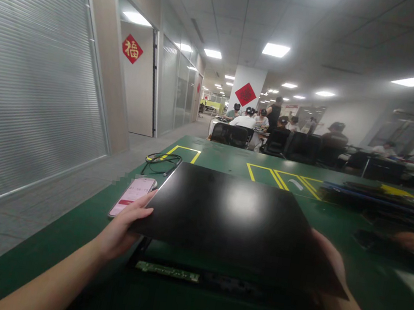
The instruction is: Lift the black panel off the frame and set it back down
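Forearms (56, 277) end in a left hand (121, 230) and a right hand (331, 259), each gripping a side edge of a black panel (223, 214), probably to steady it without pressing its surface. Between the hands, its near edge hangs above a green circuit strip (168, 272); just beyond the left hand, a phone (134, 193) lies screen-up on the tabletop (223, 152), presumably for reading.

The green tabletop (226, 157), marked with yellow tape (280, 180), carries a coiled black cable (170, 157), a lit phone (134, 195), a dark frame (228, 284) with a circuit board (167, 271), and a blurred pile (375, 200).
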Tool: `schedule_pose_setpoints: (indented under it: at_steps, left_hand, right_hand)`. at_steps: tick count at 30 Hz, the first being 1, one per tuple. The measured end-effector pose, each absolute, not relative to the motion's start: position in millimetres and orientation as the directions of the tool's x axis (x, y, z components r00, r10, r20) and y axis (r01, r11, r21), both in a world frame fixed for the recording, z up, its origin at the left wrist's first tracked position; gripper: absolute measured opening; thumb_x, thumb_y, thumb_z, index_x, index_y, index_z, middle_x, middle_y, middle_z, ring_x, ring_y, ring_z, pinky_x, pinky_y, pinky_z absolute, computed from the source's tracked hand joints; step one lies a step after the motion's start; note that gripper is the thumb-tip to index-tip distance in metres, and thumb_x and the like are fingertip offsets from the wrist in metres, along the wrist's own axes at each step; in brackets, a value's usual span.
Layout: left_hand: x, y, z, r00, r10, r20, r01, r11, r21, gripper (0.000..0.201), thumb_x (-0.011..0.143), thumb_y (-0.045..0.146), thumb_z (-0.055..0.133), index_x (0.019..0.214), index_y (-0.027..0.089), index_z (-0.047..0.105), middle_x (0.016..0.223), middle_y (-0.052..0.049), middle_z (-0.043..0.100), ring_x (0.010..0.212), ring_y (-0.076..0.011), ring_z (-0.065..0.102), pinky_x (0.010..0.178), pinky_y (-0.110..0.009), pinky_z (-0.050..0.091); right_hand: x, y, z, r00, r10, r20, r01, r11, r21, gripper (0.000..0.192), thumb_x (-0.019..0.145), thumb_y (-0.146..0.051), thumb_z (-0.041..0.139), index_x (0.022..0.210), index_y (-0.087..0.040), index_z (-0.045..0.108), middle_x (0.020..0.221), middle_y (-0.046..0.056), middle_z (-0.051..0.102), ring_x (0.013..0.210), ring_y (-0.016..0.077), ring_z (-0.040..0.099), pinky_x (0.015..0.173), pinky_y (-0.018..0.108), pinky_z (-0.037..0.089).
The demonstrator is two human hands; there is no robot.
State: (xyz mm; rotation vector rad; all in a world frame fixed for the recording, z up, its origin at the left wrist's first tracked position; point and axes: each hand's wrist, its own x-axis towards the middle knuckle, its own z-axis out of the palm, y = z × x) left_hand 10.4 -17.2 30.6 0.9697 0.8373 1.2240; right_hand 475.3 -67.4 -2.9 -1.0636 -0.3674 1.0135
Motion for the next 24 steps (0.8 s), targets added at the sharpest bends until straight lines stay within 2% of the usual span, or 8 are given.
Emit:
schedule_pose_setpoints:
  at_steps: [5,9,12,15,19,24]
  left_hand:
    - [10.4,-12.4,30.8,0.091,0.995,-0.040,-0.387,0.073,0.919,0.080,0.066,0.028,0.077,0.144,0.018,0.064,0.125,-0.008,0.080,0.114,-0.0342,0.073,0.082,-0.033,0.059]
    - [10.3,-7.1,24.0,0.111,0.990,-0.090,-0.309,0.120,0.943,0.073,0.074,0.038,0.073,0.144,0.016,0.063,0.134,-0.010,0.076,0.130,-0.0361,0.065,0.102,-0.039,0.055]
    - [8.6,-1.9,12.0,0.136,0.984,-0.111,-0.177,0.134,0.975,0.074,0.086,0.055,0.061,0.150,0.018,0.056,0.145,-0.012,0.069,0.146,-0.0329,0.052,0.121,-0.044,0.040]
    - [3.9,5.9,-4.4,0.164,0.985,-0.048,0.005,0.047,0.999,0.081,0.088,0.059,0.059,0.157,0.019,0.046,0.155,-0.013,0.060,0.151,-0.0312,0.045,0.127,-0.046,0.028]
    - [-3.3,14.2,-24.4,0.216,0.972,0.096,0.258,-0.152,0.954,0.083,0.085,0.064,0.064,0.156,0.024,0.050,0.162,-0.013,0.050,0.153,-0.0369,0.040,0.127,-0.053,0.029]
    - [-3.5,10.1,-34.8,0.394,0.891,0.224,0.564,-0.427,0.707,0.077,0.090,0.063,0.060,0.157,0.025,0.049,0.165,-0.012,0.047,0.152,-0.0375,0.042,0.126,-0.056,0.030]
  right_hand:
    - [471.7,-68.9,-4.0,0.400,0.830,-0.389,-0.585,-0.095,-0.806,0.017,0.070,-0.019,0.082,0.085,-0.017,0.077,0.076,0.004,0.079,0.066,0.0252,0.075,0.066,0.039,0.063]
    - [469.7,-68.7,4.0,0.556,0.736,-0.386,-0.587,0.019,-0.810,0.013,0.067,-0.011,0.079,0.077,-0.018,0.073,0.069,0.002,0.076,0.056,0.0208,0.070,0.057,0.034,0.060]
    - [475.8,-71.7,6.6,0.648,0.683,-0.338,-0.556,0.120,-0.823,0.016,0.066,-0.007,0.077,0.075,-0.018,0.071,0.067,0.000,0.074,0.054,0.0184,0.068,0.056,0.030,0.058]
    - [480.0,-76.9,12.2,0.720,0.633,-0.283,-0.517,0.219,-0.827,0.021,0.063,-0.003,0.076,0.077,-0.017,0.072,0.067,-0.002,0.073,0.055,0.0174,0.067,0.059,0.030,0.057]
    - [471.2,-81.7,31.1,0.809,0.493,-0.320,-0.500,0.292,-0.816,0.019,0.061,-0.001,0.069,0.073,-0.016,0.068,0.063,-0.002,0.069,0.054,0.0157,0.061,0.058,0.030,0.055]
    - [466.7,-76.8,38.9,0.833,0.453,-0.319,-0.524,0.460,-0.716,0.012,0.064,-0.006,0.064,0.071,-0.016,0.064,0.072,0.000,0.066,0.066,0.0157,0.064,0.062,0.029,0.056]
